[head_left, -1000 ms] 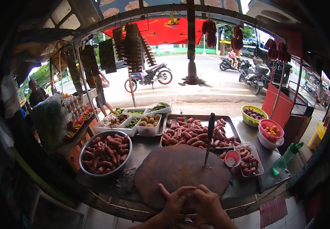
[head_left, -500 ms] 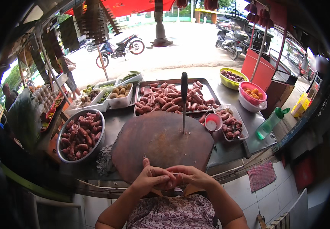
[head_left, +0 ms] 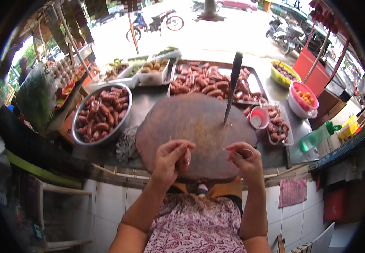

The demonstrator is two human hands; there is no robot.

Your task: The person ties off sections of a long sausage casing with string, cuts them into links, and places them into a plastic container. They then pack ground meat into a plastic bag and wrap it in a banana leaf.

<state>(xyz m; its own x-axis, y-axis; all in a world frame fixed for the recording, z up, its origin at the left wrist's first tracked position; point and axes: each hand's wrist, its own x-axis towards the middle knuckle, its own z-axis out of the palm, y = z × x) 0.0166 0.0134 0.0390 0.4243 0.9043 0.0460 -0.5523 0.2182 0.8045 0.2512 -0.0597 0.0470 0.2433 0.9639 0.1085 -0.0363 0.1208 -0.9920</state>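
My left hand (head_left: 170,159) is closed in a pinch above the near left part of a round wooden chopping board (head_left: 178,116). A tiny pale strand sticks up by its knuckles; what the fingers hold is too small to make out. Above the board's near right part, my right hand (head_left: 246,157) is curled, thumb and forefinger together, with a small pale speck at the fingertips. The hands are apart. A dark-handled knife (head_left: 234,80) stands upright with its tip in the board. Behind the board, reddish sausages (head_left: 210,82) fill a metal tray (head_left: 255,80).
More sausages lie in a metal bowl (head_left: 125,111) at left and a clear plastic tray (head_left: 290,137) at right. Near them are a red cup (head_left: 259,118), a green bottle (head_left: 317,137), a crumpled grey cloth (head_left: 127,145), vegetable containers (head_left: 153,77) and a pink fruit basket (head_left: 294,95).
My hands were together at the board's near edge; they have parted and moved forward over the board, the right one farther right. The whole view has shifted, too.
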